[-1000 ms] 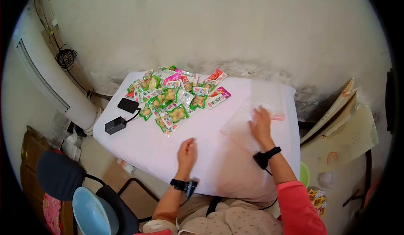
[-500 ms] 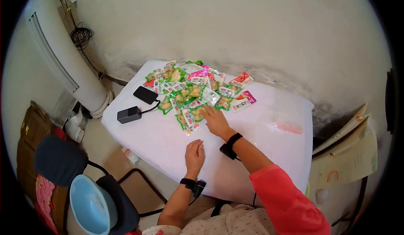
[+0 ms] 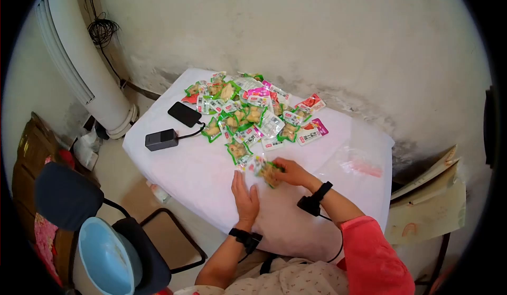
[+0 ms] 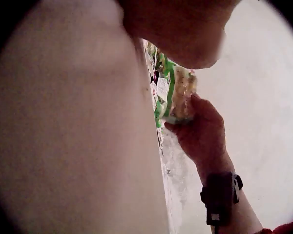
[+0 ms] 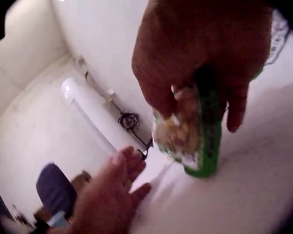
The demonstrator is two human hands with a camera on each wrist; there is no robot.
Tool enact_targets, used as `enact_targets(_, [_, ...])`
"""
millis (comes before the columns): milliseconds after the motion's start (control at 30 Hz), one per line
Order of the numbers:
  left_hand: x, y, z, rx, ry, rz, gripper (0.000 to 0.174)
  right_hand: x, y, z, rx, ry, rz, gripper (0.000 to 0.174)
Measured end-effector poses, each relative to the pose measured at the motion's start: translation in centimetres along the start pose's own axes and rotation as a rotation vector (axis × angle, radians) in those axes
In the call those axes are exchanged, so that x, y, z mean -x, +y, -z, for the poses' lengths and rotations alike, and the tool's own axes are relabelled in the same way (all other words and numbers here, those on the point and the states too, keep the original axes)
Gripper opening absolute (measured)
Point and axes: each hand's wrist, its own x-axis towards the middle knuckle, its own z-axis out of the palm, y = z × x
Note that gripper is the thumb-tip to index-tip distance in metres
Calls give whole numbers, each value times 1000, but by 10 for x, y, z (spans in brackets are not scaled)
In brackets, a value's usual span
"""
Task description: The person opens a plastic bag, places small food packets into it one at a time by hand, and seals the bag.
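My right hand (image 3: 293, 173) pinches a small green-edged snack packet (image 3: 270, 175) close over the white-covered table, in front of the packet pile. Pale brown food shows through the clear face of this packet (image 5: 176, 136) in the right wrist view, with thumb and fingers on either side of it. Just left of it, my left hand (image 3: 245, 199) stays at the table's front part, fingers loosely extended and holding nothing. Many similar packets (image 3: 240, 116), green, white, pink and red, lie heaped toward the back of the table.
A clear plastic bag (image 3: 351, 160) with a reddish patch lies flat on the right. On the left are a black phone-like device (image 3: 184, 114) and a black box (image 3: 161, 140) joined by a cable. A chair bearing a blue basin (image 3: 109, 255) stands beside the table.
My right hand went from the plastic bag to the pile, then drew a packet back toward my left hand. The left hand stayed near the front, its fingers now straighter.
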Motion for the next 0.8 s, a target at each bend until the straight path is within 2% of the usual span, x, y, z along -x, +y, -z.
enact_targets(100, [-6, -1, -5, 88, -9, 45, 53, -2, 5, 11, 159, -37, -95, 26])
enact_targets(133, [-5, -1, -2, 85, -7, 52, 53, -3, 3, 7, 187, 114, -129, 26])
enact_targets(167, [-1, -1, 3, 79, -18, 63, 54, -9, -2, -1, 180, 101, -132, 26])
enact_targets(267, [0, -3, 2, 87, -9, 69, 54, -45, 4, -22, 275, 311, 57, 29])
enact_targets(500, [-1, -1, 2, 56, 30, 62, 55, -91, -5, -77, 391, 402, -91, 26])
enact_targets(600, [-1, -2, 1, 44, 34, 62, 55, -94, 7, -78, 297, 398, -117, 24])
enact_targets(667, [-2, -1, 0, 80, 48, 97, 55, -89, 17, -74, 110, 344, -54, 27])
enact_targets(700, [-2, 0, 0, 114, 61, 135, 55, -89, 20, -74, 113, 347, -54, 27])
enact_targets(767, [1, -8, -3, 116, 71, 137, 56, -88, 25, -74, -84, 336, -57, 27])
enact_targets(800, [1, -9, -3, 115, 81, 140, 57, -84, 10, -63, -83, 341, -58, 27])
